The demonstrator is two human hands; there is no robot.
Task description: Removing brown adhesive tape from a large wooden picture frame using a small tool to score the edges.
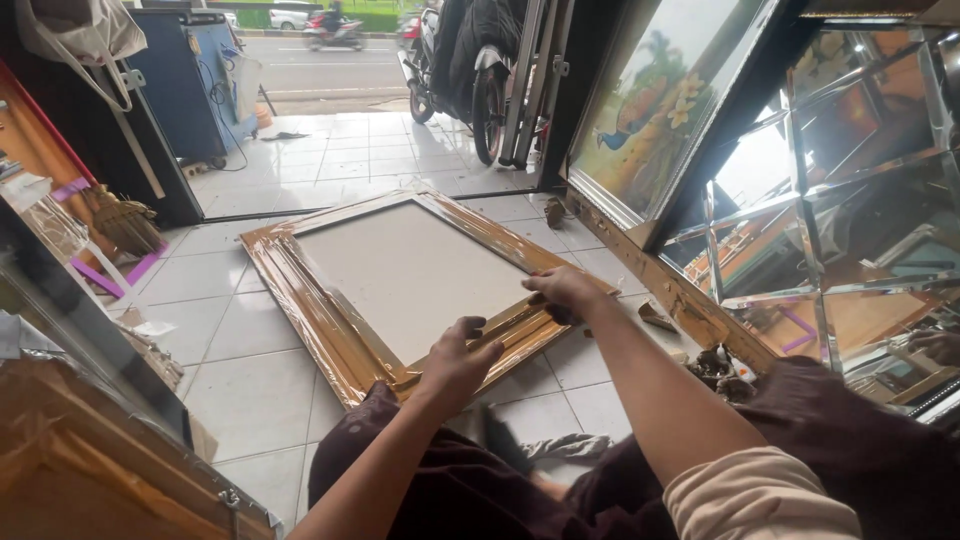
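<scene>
Frame (pixel 400 290), gold, film-wrapped, lies flat on floor (pixel 250 400). Left hand (pixel 458 360) and right hand (pixel 562 290) both grip its near rail; wrap looks intact, none peeled.

A gold picture frame (pixel 345 300) wrapped in clear film is seen lying flat on the white tiled floor (pixel 250 400), a pale blank panel (pixel 410 275) set inside it. The frame's near edge is gripped by the left hand (pixel 458 360), while the right hand (pixel 562 290) is pressed on its near right corner. A framed painting (pixel 660 110) and a bevelled mirror (pixel 850 200) are propped at the right, and a motorcycle (pixel 470 70) is parked by the doorway
</scene>
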